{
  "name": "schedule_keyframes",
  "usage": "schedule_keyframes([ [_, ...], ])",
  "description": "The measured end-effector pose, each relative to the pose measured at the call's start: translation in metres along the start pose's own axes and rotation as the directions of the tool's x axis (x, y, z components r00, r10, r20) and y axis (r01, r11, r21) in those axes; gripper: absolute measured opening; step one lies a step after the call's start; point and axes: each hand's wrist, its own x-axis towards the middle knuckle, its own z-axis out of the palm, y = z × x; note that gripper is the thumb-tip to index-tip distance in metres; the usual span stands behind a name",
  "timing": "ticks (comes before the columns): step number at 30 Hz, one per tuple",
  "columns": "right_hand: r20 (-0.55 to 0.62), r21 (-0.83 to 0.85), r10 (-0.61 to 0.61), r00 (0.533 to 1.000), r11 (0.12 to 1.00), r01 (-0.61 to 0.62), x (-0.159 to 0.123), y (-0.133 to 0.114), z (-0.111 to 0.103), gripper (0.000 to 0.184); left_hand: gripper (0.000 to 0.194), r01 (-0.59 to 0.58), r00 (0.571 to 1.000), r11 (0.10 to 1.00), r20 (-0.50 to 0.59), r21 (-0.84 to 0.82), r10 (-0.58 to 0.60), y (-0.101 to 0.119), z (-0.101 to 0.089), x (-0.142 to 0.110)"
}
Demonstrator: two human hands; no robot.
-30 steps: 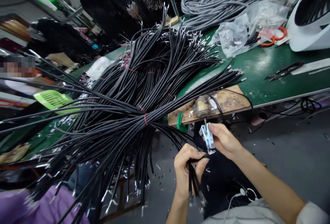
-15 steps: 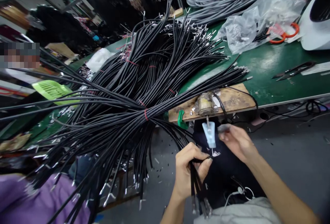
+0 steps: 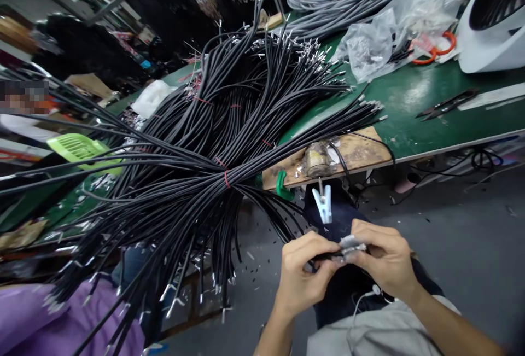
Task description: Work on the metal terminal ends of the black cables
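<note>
My left hand (image 3: 305, 268) is closed around black cables and pinches one near its stripped end. My right hand (image 3: 385, 257) is closed at that silvery cable end (image 3: 353, 247), its fingertips meeting those of my left hand. Something grey covers or lies at the right fingertips; I cannot tell which. Just beyond my hands, a light blue clothespin (image 3: 323, 203) hangs on the shaft of a small motor (image 3: 318, 160). That motor sits on a wooden board (image 3: 361, 151) at the table edge. A large pile of black cables (image 3: 197, 181), tied with red bands, lies to the left.
On the green table (image 3: 410, 93) are dark snips (image 3: 447, 105), orange-handled scissors (image 3: 437, 52), a plastic bag (image 3: 369, 50), grey cable coils (image 3: 344, 0) and a white fan (image 3: 492, 28). A green clamp (image 3: 283, 185) grips the board. Purple cloth (image 3: 82, 317) shows at lower left.
My right hand has let go of the clothespin and come down to the cable end at my left hand. The clothespin stays on the motor shaft. The left hand keeps its cables.
</note>
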Motion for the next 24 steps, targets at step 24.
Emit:
schedule_keyframes([
  [24, 0.047, 0.477, 0.448, 0.893, 0.776, -0.414, 0.006, 0.019, 0.031, 0.024, 0.011, 0.192, 0.974, 0.960, -0.156, 0.204, -0.162, 0.000, 0.004, -0.006],
])
